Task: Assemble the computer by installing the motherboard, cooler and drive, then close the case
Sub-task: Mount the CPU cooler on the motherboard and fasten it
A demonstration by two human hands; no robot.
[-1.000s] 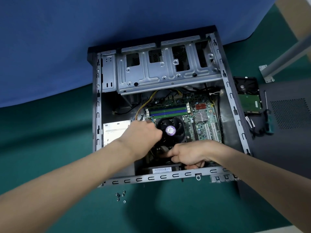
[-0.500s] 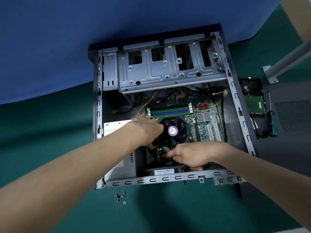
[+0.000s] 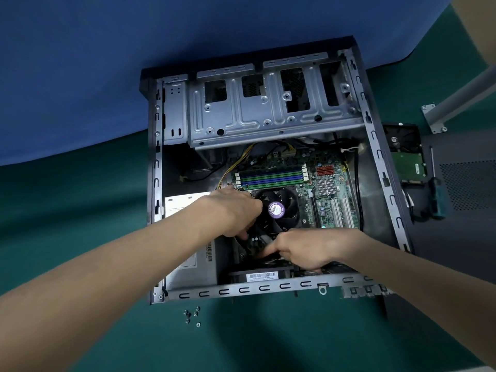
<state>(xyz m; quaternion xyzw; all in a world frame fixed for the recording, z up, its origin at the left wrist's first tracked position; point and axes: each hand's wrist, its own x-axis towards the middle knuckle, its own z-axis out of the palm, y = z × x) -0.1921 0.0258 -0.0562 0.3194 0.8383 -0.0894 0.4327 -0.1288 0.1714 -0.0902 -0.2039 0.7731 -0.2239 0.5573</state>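
The case [image 3: 241, 290] lies open on the green tabletop [image 3: 80, 210], and the motherboard [image 3: 330, 202] sits already on its floor, toward 3 o'clock. The cooler [image 3: 288, 200] stands on the motherboard near the middle of the case; I judge that the step in hand is to fasten it. The left hand [image 3: 233, 210] lies over the cooler's 9 o'clock edge, fingers curled down around the corner at 7 o'clock, as if to steady it. The right hand [image 3: 306, 251] is at the 6 o'clock edge, forefinger stretched toward 9 o'clock, other fingers curled under; whether it pinches a clip or a cable I cannot tell. To do this well, I think one should keep the cooler flat, press evenly, fasten opposite corners in turn, and keep the wires [image 3: 236, 165] at 11 o'clock away from the fan.

The tabletop looks like soft matte felt. The case is dark painted steel with slotted grey rails. Its panel [image 3: 456, 237], at 4 o'clock, is flat and dark with a perforated patch. The cage [image 3: 268, 111] at 12 o'clock is bare stamped sheet metal, ribbed and holed. The cooler is a black square frame around a round fan. The drive [image 3: 406, 162] waits outside the case at 3 o'clock, circuit side up, beside a screwdriver [image 3: 436, 194] with a teal handle. Small shiny screws [image 3: 192, 315] lie at 7 o'clock, just in front of the case.
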